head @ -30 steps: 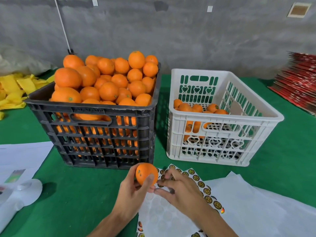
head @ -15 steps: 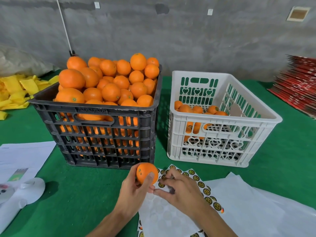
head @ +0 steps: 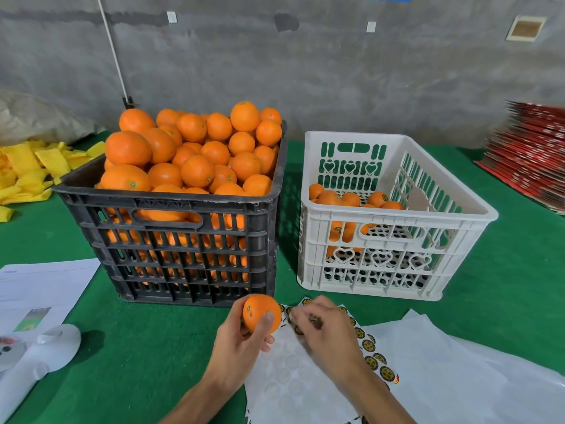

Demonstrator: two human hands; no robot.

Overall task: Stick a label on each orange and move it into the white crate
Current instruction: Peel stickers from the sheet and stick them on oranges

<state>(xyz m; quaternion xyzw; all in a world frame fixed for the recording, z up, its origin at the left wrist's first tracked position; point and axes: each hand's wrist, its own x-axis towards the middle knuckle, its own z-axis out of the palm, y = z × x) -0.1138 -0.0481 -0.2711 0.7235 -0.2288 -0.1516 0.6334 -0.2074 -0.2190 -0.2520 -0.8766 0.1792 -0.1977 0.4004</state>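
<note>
My left hand [head: 237,347] grips one orange [head: 259,312] just above the green table, in front of the black crate [head: 183,249] heaped with oranges. My right hand [head: 327,335] lies on the sticker sheet [head: 371,351] right beside that orange, fingertips curled at a round dark-and-yellow label; whether a label is lifted is hidden by the fingers. The white crate [head: 397,258] stands to the right of the black one and holds several oranges [head: 351,198] at its far left end.
Empty backing sheets [head: 458,377] spread over the near right of the table. A white device [head: 39,353] and printed papers [head: 42,286] lie at the near left. Yellow foam nets [head: 27,169] pile up far left, red flat cartons [head: 532,157] far right.
My right hand's fingers have curled tighter at the labels beside the orange. The orange in my left hand has stayed about where it was.
</note>
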